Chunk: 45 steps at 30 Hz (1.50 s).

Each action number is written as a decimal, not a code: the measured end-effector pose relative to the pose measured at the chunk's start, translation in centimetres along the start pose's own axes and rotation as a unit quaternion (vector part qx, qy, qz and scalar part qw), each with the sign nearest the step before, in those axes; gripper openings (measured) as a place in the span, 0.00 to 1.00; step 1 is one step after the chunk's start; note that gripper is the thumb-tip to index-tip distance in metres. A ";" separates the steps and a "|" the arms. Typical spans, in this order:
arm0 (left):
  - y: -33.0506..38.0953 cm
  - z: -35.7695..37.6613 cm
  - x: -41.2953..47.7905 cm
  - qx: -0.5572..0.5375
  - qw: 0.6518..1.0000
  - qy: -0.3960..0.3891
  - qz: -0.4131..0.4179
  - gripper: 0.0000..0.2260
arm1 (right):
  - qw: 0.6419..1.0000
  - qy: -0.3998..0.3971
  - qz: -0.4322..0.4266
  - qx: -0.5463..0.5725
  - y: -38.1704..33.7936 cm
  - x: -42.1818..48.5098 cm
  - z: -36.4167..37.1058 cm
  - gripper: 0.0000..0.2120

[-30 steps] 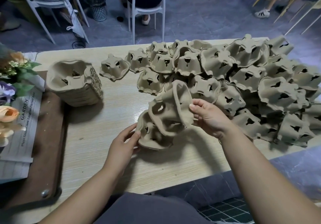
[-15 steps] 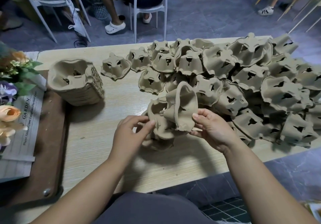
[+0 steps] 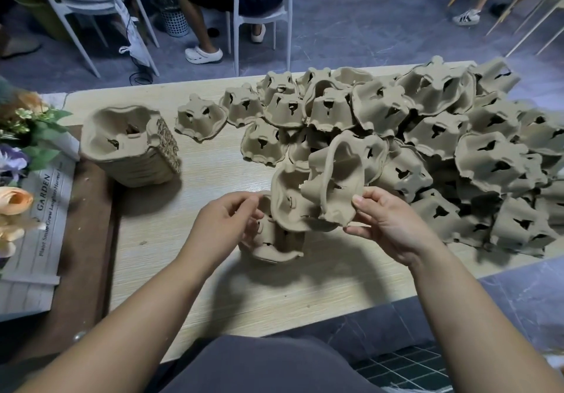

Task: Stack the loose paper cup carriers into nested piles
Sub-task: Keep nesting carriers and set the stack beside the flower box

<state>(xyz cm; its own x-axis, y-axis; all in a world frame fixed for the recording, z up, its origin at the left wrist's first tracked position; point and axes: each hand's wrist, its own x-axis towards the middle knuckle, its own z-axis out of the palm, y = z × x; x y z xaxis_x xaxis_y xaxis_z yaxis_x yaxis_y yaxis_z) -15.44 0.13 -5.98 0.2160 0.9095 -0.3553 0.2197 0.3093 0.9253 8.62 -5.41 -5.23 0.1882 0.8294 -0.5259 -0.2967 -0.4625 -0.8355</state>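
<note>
A big heap of loose brown pulp cup carriers [image 3: 427, 136] covers the right half of the wooden table [image 3: 189, 270], most lying upside down. A tall nested pile of carriers [image 3: 131, 148] stands at the left. My right hand [image 3: 387, 221] pinches the lower edge of one tilted carrier [image 3: 338, 179], held above the table. Just left of it a second carrier [image 3: 290, 200] leans open side up. My left hand [image 3: 225, 224] grips a third carrier [image 3: 274, 240] that rests on the table below them.
Artificial flowers [image 3: 18, 154] and a white "GARDEN" sign [image 3: 45, 209] lie on a brown board [image 3: 88, 240] at the left. Beyond the table stand white chairs [image 3: 259, 14] with seated people and a small mesh bin [image 3: 174, 20].
My right hand has tipped its carrier more upright and lowered it slightly. My left hand has risen from the table and closed around the lower carrier's left side.
</note>
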 end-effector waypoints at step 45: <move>0.1 -8.0 2.9 0.043 0.989 0.107 0.095 0.17 | 0.988 0.002 -0.018 -0.157 2.7 1.1 0.0 0.04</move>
<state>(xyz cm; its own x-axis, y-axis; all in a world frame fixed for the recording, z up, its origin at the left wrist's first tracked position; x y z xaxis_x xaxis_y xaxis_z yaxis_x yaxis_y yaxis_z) -22.42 5.00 -5.81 0.0572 0.9897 -0.1312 0.2759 0.1107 0.9548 8.06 -5.74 -8.08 0.1973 0.8458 -0.4957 0.0141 -0.5080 -0.8612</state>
